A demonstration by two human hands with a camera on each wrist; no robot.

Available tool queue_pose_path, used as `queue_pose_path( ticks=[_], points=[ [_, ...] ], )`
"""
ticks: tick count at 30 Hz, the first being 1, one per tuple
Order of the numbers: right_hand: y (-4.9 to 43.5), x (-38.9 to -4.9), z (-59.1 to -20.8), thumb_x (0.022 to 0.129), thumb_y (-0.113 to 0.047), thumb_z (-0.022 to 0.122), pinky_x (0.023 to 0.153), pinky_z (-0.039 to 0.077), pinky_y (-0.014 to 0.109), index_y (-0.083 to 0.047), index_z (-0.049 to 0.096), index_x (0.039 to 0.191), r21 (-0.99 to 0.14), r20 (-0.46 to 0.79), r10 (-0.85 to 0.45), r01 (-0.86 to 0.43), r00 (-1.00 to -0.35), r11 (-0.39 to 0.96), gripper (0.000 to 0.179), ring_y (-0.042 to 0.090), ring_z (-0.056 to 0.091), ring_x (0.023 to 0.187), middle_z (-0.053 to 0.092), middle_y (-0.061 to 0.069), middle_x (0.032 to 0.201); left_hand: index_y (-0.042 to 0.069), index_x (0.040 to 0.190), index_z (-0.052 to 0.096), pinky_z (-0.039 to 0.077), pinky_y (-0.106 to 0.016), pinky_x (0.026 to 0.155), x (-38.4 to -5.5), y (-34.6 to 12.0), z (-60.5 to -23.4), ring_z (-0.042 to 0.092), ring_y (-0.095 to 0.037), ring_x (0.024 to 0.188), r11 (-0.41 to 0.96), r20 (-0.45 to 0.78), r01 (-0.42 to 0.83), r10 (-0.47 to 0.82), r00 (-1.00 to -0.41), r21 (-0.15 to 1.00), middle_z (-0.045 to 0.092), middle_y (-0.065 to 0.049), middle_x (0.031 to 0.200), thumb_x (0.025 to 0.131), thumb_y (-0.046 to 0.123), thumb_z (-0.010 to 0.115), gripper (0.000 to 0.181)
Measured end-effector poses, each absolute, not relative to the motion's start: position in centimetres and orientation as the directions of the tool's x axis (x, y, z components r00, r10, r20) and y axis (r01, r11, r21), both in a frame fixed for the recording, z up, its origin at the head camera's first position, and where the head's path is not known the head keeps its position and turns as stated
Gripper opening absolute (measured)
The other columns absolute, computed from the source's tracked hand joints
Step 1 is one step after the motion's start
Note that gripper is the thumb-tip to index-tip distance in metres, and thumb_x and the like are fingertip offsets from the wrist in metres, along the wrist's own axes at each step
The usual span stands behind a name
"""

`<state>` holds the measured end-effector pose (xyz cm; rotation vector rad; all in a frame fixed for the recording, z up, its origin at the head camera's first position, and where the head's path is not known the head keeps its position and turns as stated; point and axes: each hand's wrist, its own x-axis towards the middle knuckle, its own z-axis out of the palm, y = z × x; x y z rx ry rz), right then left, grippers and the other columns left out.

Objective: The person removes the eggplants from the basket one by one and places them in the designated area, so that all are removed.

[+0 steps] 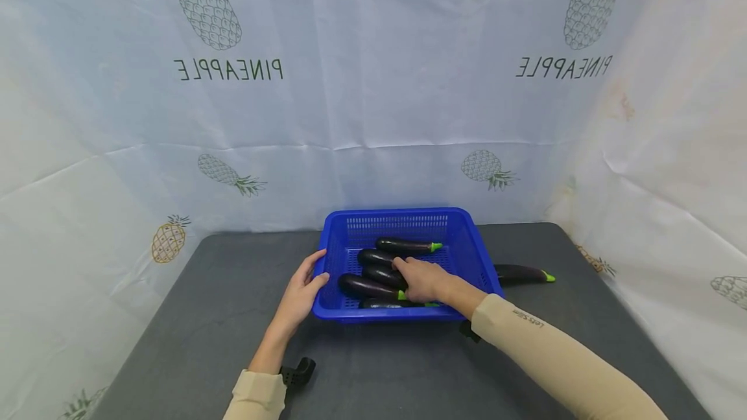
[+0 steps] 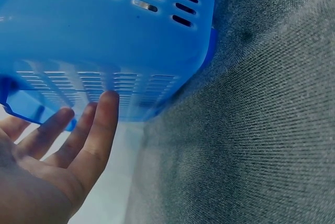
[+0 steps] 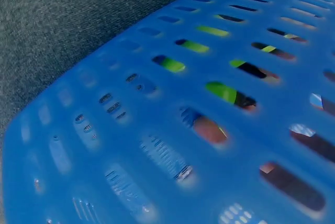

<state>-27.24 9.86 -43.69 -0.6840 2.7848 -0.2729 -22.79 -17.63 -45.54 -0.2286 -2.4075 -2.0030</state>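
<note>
A blue plastic basket (image 1: 403, 314) with slotted walls holds several dark purple eggplants with green stem ends. My right hand (image 1: 425, 279) reaches over the near right rim and grips an eggplant (image 1: 380, 274) in the middle by its stem end, which the hand covers. Beside it lie another eggplant (image 1: 373, 256) and a nearer one (image 1: 364, 286). At the basket's left side my left hand (image 1: 300, 293) touches the rim with fingers spread and fairly straight. The left wrist view shows those fingers (image 2: 104, 124) against the slotted wall. Through slots in the right wrist view, green stems (image 3: 222, 92) show.
One eggplant (image 1: 522, 274) lies on the dark grey table (image 1: 373, 368), outside the basket on the right. Inside, a farther eggplant (image 1: 408, 245) rests near the back wall. A white cloth (image 1: 397, 83) with printed pineapples hangs behind the table and along its sides.
</note>
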Motion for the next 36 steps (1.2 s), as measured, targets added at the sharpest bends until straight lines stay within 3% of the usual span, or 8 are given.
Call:
queue_pose_path(
  ticks=[9, 16, 21, 36],
  points=[
    [10.3, -27.3, -43.7, 0.081, -0.014, 0.071, 0.066, 0.048, 0.037, -0.019, 0.047, 0.131, -0.236, -0.185, -0.485, -0.440, -0.855, 0.866, 0.056, 0.016, 0.054, 0.079, 0.058, 0.003, 0.108, 0.019, 0.143, 0.040, 0.034, -0.054, 0.104, -23.1, -17.5, -46.8, 0.037, -0.031, 0.134, 0.201, 0.128, 0.143, 0.087, -0.988, 0.969, 0.033, -0.011, 0.150, 0.097, 0.016, 0.053, 0.048],
    [11.0, -26.9, -42.3, 0.084, -0.010, 0.067, 0.071, 0.050, 0.041, -0.021, 0.050, 0.129, -0.222, -0.154, -0.480, -0.443, -0.864, 0.869, 0.049, 0.019, 0.058, 0.088, 0.058, 0.004, 0.112, 0.021, 0.143, 0.040, 0.034, -0.054, 0.104, -23.1, -17.5, -46.7, 0.037, -0.030, 0.134, 0.200, 0.118, 0.134, 0.090, -0.989, 0.970, 0.033, -0.010, 0.151, 0.098, 0.016, 0.053, 0.047],
    [11.4, -26.5, -41.5, 0.084, -0.009, 0.065, 0.061, 0.046, 0.036, -0.022, 0.051, 0.128, -0.201, -0.132, -0.493, -0.464, -0.860, 0.863, 0.048, 0.017, 0.056, 0.083, 0.057, 0.002, 0.109, 0.025, 0.143, 0.040, 0.036, -0.053, 0.103, -23.2, -17.6, -46.7, 0.037, -0.028, 0.134, 0.206, 0.104, 0.119, 0.082, -0.991, 0.971, 0.033, -0.007, 0.151, 0.098, 0.019, 0.052, 0.047],
    [12.9, -25.0, -38.9, 0.086, -0.009, 0.062, 0.050, 0.039, 0.030, -0.024, 0.049, 0.132, -0.145, -0.065, -0.527, -0.514, -0.847, 0.845, 0.050, 0.013, 0.050, 0.076, 0.055, 0.003, 0.112, 0.020, 0.144, 0.039, 0.039, -0.054, 0.099, -23.2, -17.6, -46.8, 0.040, -0.032, 0.132, 0.218, 0.120, 0.135, 0.080, -0.989, 0.967, 0.034, -0.012, 0.150, 0.097, 0.019, 0.053, 0.049]
  ],
)
